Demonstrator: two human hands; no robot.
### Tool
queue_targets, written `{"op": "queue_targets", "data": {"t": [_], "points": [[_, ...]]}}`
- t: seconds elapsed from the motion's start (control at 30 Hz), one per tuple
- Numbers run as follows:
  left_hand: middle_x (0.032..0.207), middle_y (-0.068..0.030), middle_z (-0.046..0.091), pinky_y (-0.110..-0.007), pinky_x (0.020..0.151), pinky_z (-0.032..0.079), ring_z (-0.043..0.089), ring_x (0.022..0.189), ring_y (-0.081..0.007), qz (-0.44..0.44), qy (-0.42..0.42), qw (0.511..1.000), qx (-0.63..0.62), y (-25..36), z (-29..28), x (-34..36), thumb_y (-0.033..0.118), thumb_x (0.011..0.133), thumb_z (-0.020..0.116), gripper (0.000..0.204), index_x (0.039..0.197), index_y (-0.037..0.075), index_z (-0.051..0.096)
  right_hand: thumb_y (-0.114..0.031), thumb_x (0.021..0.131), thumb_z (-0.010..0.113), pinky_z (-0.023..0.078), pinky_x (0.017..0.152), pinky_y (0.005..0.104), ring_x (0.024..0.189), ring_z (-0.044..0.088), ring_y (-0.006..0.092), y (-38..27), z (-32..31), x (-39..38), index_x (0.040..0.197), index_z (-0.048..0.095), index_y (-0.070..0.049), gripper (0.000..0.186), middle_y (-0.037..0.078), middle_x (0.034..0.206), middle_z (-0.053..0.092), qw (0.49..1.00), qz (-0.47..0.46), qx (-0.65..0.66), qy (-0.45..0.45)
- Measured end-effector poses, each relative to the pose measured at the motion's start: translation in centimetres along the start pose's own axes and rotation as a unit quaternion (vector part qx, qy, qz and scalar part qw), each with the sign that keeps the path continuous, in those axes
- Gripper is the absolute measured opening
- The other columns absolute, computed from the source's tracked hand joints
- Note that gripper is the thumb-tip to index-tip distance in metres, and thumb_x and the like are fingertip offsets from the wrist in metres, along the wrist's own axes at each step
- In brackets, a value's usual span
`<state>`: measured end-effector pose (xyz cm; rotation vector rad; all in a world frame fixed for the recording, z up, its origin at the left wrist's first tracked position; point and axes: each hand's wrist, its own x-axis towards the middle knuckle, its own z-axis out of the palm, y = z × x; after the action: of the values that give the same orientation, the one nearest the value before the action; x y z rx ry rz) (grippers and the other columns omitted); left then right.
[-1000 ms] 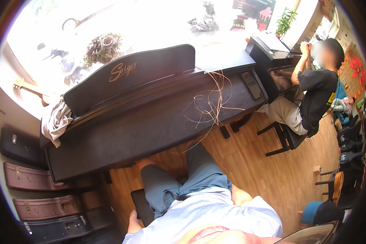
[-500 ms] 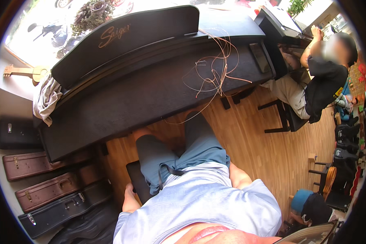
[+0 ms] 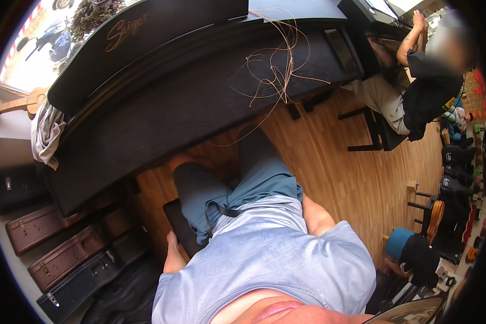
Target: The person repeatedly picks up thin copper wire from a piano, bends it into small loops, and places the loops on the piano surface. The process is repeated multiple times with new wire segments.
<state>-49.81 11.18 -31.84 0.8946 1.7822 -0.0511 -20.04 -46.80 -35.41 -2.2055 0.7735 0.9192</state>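
My left hand point(image 3: 171, 237) hangs low beside the black bench seat point(image 3: 186, 229) I sit on, and its fingers are too small and hidden to read. On the other side my right forearm point(image 3: 316, 213) goes down behind my shirt and thigh, so the right hand is out of sight. Neither arm reaches to the dark piano point(image 3: 162, 113) in front of me. A loose tangle of thin copper-coloured strings point(image 3: 283, 81) lies on its closed lid, one long end trailing over the front edge. A dark flat phone-like slab point(image 3: 340, 49) rests right of the strings.
A grey cloth point(image 3: 47, 135) drapes over the piano's left end, near a small ukulele point(image 3: 29, 102). Brown and black instrument cases point(image 3: 67, 256) are stacked at left. A person in black point(image 3: 429, 97) sits at right; another point(image 3: 418, 259) is lower right, near a stool point(image 3: 429, 216).
The view has tilted and shifted, so the piano and strings sit higher in the picture. The strings keep their shape on the lid. My arms stay down at my sides.
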Motion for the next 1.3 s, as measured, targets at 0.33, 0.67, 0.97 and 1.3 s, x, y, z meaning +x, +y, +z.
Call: {"op": "queue_targets", "data": {"t": [0.33, 0.67, 0.97, 1.3], "points": [[0.115, -0.025, 0.069, -0.042, 0.095, 0.05, 0.067, 0.107, -0.0341, -0.001, -0.007, 1.0, -0.003, 0.2, 1.4, 0.5, 0.045, 0.098, 0.054, 0.062, 0.118, -0.013, 0.064, -0.051, 0.091, 0.059, 0.051, 0.081, 0.0473, 0.095, 0.069, 0.0396, -0.4, 0.2, 0.2, 0.097, 0.072, 0.005, 0.058, 0.031, 0.098, 0.069, 1.0, -0.004, 0.006, -0.002], [0.116, -0.025, 0.069, -0.041, 0.095, 0.05, 0.067, 0.108, -0.0339, -0.002, -0.005, 1.0, -0.006, -0.4, 1.2, 1.1, 0.046, 0.098, 0.054, 0.063, 0.118, -0.014, 0.064, -0.05, 0.091, 0.06, 0.051, 0.08, 0.0471, 0.095, 0.069, 0.0392, -0.5, 0.9, 0.7, 0.098, 0.072, 0.006, 0.058, 0.031, 0.098, 0.069, 1.0, 0.0, 0.03, 0.005], [0.111, -0.0244, 0.071, -0.043, 0.093, 0.05, 0.068, 0.104, -0.0366, 0.16, 0.221, 0.922, 0.276, 0.1, 1.0, -1.0, 0.051, 0.101, 0.048, 0.066, 0.109, -0.01, 0.07, -0.05, 0.091, 0.06, 0.051, 0.08, 0.047, 0.095, 0.07, 0.039, 0.8, 1.7, 3.4, 0.098, 0.072, 0.006, 0.058, 0.031, 0.098, 0.07, 0.998, -0.004, 0.054, 0.022], [0.114, -0.025, 0.069, -0.047, 0.097, 0.047, 0.062, 0.112, -0.0432, 0.226, 0.242, 0.919, 0.213, 1.0, 2.9, -4.0, 0.061, 0.102, 0.034, 0.076, 0.108, -0.004, 0.073, -0.028, 0.101, 0.061, 0.052, 0.087, 0.0311, 0.098, 0.066, 0.0174, -24.9, -29.7, -8.0, 0.11, 0.068, 0.002, 0.032, 0.011, 0.106, 0.072, 0.706, -0.448, 0.326, 0.441]]}}
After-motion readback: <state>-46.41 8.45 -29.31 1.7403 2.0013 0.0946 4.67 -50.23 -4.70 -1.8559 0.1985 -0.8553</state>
